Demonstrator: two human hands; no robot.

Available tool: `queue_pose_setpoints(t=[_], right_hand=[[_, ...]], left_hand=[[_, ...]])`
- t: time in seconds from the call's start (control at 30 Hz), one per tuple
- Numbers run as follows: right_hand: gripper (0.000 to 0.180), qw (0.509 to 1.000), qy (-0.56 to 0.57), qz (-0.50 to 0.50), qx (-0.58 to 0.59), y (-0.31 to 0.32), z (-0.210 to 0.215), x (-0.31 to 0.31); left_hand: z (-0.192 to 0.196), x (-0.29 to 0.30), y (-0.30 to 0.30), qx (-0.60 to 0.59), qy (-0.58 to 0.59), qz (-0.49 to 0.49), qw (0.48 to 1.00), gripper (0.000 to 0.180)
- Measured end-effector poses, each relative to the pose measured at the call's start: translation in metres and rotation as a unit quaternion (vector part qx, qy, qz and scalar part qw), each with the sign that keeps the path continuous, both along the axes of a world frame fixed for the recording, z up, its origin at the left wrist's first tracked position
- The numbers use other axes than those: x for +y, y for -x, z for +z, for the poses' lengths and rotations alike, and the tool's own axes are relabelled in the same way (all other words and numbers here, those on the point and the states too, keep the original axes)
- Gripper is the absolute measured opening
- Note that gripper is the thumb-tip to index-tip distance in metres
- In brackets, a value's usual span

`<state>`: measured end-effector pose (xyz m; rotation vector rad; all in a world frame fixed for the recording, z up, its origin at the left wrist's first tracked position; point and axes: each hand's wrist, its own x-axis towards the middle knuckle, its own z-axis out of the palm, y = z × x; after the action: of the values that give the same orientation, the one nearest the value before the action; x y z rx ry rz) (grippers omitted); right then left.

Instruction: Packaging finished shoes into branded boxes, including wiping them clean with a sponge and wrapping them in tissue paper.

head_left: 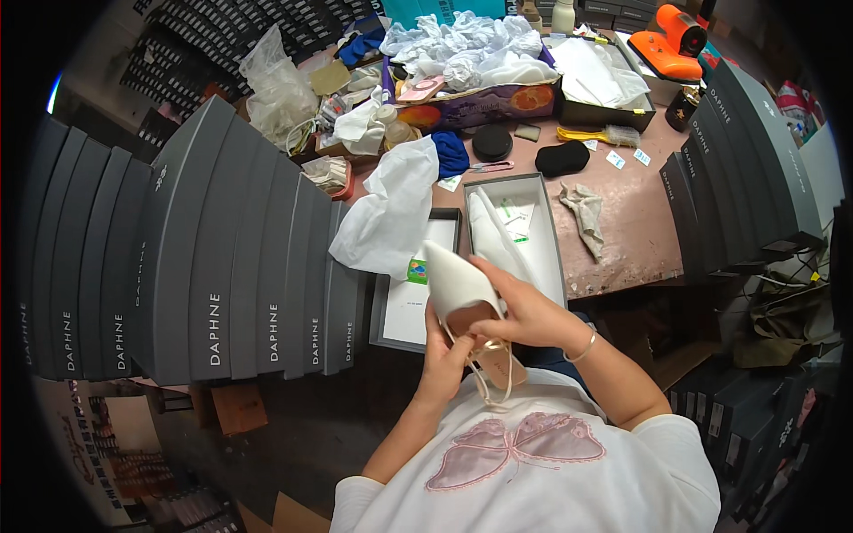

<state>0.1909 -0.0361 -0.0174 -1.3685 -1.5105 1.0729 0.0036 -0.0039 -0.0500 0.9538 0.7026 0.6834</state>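
Observation:
A white pointed-toe shoe with thin straps is held up in front of my chest, its toe pointing away from me. My left hand grips it along the left side, thumb near the opening. From the right, my right hand wraps round it, with its thumb at the straps by the opening. Beyond the shoe lies an open grey shoebox with a long white bundle and a printed card inside. Left of it sits a second grey tray or lid, partly covered by a sheet of white tissue paper.
Stacks of dark grey shoeboxes rise at left and right. A purple carton holds crumpled tissue. Nearby are a yellow-handled brush, a black pad, a round black tin, a rag and an orange device.

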Motion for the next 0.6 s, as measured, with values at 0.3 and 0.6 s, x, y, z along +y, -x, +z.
queue_pose_setpoints(t=[0.3,0.6], right_hand=[[0.067,0.907,0.147,0.025,0.394,-0.007,-0.047,-0.046],[0.084,0.884,-0.013,-0.088,0.458,0.003,-0.040,0.005]], left_hand=[[-0.025,-0.015,-0.008,0.033,0.033,-0.059,0.997,0.073],[-0.023,-0.014,-0.022,0.003,0.109,-0.075,0.991,0.059]])
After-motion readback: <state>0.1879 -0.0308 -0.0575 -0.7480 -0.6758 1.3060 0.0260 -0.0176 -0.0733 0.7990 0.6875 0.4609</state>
